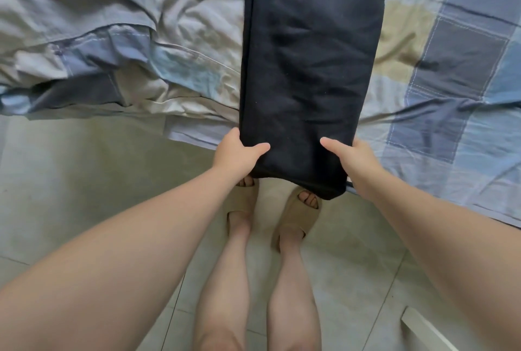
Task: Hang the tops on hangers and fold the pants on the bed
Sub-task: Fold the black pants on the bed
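At the bed's near edge, the pants (310, 68) lie lengthwise across the bed (451, 97), dark and doubled into one long strip, running away from the person and out of view at the top. The near end hangs just past the mattress, over the slippers (242, 201). The left hand (235, 153) grasps that end's left corner and the right hand (355, 159) its right corner, each with the thumb on top and the fingers tucked beneath the cloth.

As a judgement, the fold is partway: the legs seem already laid one on the other, and the crosswise folds are not yet made. The next move is likely to carry this end up over the rest. No tops or hangers show, so that half of the task cannot be judged.

No brand or writing is readable. A small white fleck by the right wrist may be a tag, but it is too small to tell. A rumpled duvet (98, 40) lies to the left.
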{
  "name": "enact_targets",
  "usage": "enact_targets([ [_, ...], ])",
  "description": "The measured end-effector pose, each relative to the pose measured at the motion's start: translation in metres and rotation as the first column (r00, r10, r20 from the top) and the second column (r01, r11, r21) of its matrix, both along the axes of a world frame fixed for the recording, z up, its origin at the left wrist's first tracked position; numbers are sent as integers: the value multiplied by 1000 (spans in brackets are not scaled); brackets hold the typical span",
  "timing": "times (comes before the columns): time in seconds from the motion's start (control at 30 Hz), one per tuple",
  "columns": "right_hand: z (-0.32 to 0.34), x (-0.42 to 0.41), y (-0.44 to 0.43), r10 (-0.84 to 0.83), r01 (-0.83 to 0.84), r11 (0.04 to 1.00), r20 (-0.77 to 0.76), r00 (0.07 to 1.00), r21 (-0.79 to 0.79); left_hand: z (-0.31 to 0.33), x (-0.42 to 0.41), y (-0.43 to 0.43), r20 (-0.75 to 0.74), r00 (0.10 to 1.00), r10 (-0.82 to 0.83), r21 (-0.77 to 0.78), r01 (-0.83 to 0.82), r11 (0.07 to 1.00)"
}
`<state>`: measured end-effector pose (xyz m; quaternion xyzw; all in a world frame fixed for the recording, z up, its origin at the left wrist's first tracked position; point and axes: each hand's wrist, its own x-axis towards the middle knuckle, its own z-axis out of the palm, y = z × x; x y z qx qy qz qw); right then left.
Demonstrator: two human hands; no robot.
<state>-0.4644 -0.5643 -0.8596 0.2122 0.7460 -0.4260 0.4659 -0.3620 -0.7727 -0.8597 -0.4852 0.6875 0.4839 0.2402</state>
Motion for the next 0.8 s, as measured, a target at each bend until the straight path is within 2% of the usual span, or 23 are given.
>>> enact_targets([
  [0.2,33,15,18,51,-54,998,68,996,44,26,16,-9,73,997,-33,276,12,961],
  [0.3,70,25,25,56,-60,996,66,996,60,58,30,-2,79,997,-19,352,-10,936],
  [0.47,140,48,38,-22,17,997,56,998,78,118,59,9,91,996,10,393,-45,918],
  [0.67,229,82,35,-70,63,997,131,989,53,208,81,0,75,997,-25,425,-9,905],
  [0.8,274,109,28,-127,122,991,108,986,59,254,95,-16,97,995,-27,335,-7,942],
])
